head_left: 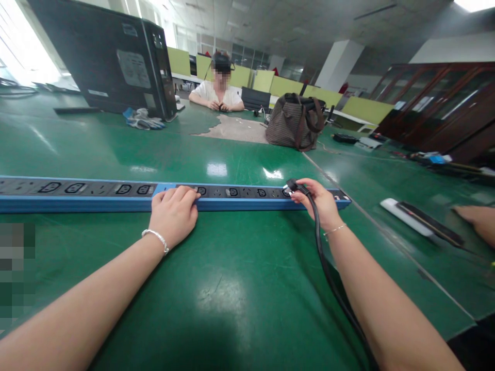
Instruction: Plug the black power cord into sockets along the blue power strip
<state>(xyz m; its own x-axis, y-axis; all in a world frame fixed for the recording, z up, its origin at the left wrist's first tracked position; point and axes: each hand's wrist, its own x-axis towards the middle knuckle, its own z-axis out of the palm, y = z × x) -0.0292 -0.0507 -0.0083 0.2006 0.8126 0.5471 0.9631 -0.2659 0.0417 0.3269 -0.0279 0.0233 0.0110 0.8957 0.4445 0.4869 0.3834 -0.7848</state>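
Observation:
A long blue power strip [247, 204] with a row of black sockets lies across the green table. My left hand [176, 214] grips it near its middle, fingers curled over the top face. Between the thumb and fingers of my right hand [319, 203] is a black power plug [293, 184], its metal pins facing left. The plug hovers over the sockets near the strip's right end; whether it touches the strip I cannot tell. From the plug, a thick black cable [323, 257] runs down along my right forearm.
A black computer case [104, 62] stands at the back left, with gloves [143, 118] beside it. Behind the table sits a person [218, 95]. A brown bag [292, 121] rests at the back. On the right lie a white power strip [406, 216] and another person's hand [477, 219].

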